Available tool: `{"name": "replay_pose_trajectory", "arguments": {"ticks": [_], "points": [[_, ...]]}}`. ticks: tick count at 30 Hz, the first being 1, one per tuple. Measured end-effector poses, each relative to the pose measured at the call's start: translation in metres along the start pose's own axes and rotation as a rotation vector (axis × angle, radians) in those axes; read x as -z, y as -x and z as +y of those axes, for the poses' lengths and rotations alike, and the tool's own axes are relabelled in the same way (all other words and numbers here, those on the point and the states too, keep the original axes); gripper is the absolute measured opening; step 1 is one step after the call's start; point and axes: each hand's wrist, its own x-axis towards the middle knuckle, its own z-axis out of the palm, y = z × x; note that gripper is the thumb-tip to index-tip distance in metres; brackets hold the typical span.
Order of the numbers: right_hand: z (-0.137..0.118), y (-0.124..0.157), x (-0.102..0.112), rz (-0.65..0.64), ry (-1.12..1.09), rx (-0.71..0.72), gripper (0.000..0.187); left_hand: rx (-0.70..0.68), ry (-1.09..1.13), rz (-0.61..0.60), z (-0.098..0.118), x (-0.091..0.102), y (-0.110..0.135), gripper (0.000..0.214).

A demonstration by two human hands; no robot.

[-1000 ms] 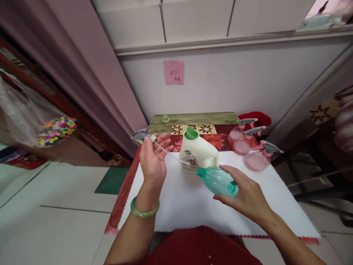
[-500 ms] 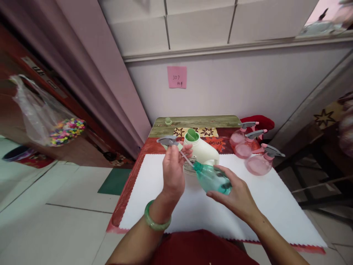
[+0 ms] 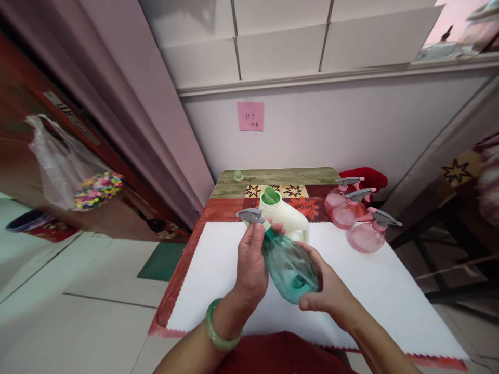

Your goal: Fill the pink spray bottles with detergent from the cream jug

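Note:
My left hand (image 3: 252, 259) is closed around the collar of a grey trigger spray head (image 3: 251, 214), with a pale green ring at its neck. The head sits at the mouth of a clear green spray bottle (image 3: 290, 265), which leans with its neck up and to the left. My right hand (image 3: 322, 285) grips the bottle's lower end. Just behind stands a cream jug (image 3: 290, 215) with a handle and a green piece in its open mouth. Whether the spray head is screwed tight, I cannot tell.
Three pink spray bottles (image 3: 365, 236) with grey triggers stand at the right of the table. A white cloth (image 3: 206, 280) covers the front. A small green cap (image 3: 238, 176) sits at the back left. A bag of colourful pieces (image 3: 97, 191) hangs at left.
The spray head's tube has gone down into the green bottle, and the head now meets the bottle neck. The bottle has tilted more upright. My left hand has moved slightly right and down.

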Motion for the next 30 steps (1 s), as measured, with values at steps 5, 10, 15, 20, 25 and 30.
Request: {"name": "replay_pose_trajectory", "arguments": {"ticks": [5,10,15,20,25,30], "points": [[0.018,0.008,-0.003,0.293,0.357,0.265,0.090,-0.016,-0.024,0.008,0.000,-0.001,0.000,0.037],[0.030,0.006,-0.007,0.492,0.734,0.701,0.091,0.000,0.004,0.013,0.003,-0.004,0.003,0.040],[0.030,-0.001,-0.010,0.563,0.983,1.011,0.099,-0.026,0.024,0.012,0.003,-0.003,0.006,0.037],[0.037,0.000,-0.011,0.555,0.868,0.883,0.103,-0.009,0.050,-0.068,0.004,0.001,0.005,0.035],[0.020,0.005,-0.016,0.213,0.003,0.279,0.089,0.009,0.074,-0.321,0.011,0.010,-0.001,0.035],[-0.004,0.001,-0.032,-0.175,-0.679,-0.466,0.091,-0.031,0.105,-0.395,0.006,0.013,0.000,0.032]]}}
